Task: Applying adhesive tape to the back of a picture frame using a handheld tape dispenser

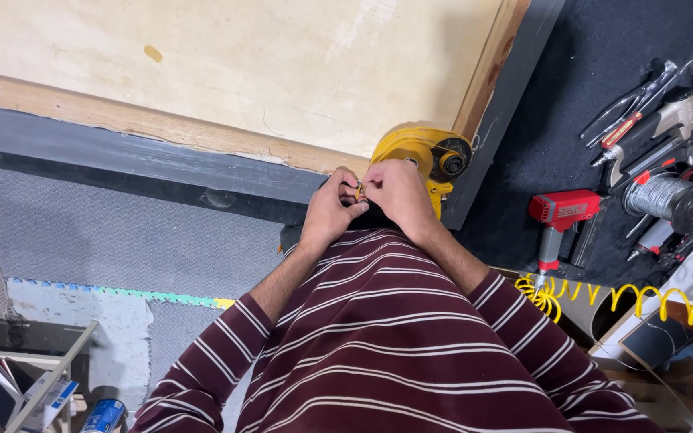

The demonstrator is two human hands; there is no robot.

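You are holding both hands together against the lower left side of the yellow round-bodied power tool [423, 156], which is sitting at the corner of the pale wooden panel with its timber edging [242, 64]. Your left hand [332, 210] is curled closed, fingertips pinching a small item that is too hidden to identify. Your right hand [399, 192] is also closed in a pinch, its thumb and forefinger meeting those of the left hand on the same small item, just beside the yellow tool's housing. The two hands are touching each other. The tool's dark round hub is facing right, away from your hands.

Below the yellow tool, your forearms are emerging from the sleeves of a maroon shirt with thin white stripes [378, 337]. To the right of the yellow tool, well apart from it, a red pistol-shaped air tool [561, 212] is lying on the dark mat-covered table [571, 88], with a yellow coiled air hose [651, 301] running from below it. Farther right of the yellow tool, a spool of grey wire [663, 196] and a cluster of pliers and hand tools [643, 112] are resting on the same table. To the left of the yellow tool, a grey carpeted floor [122, 232] is showing.
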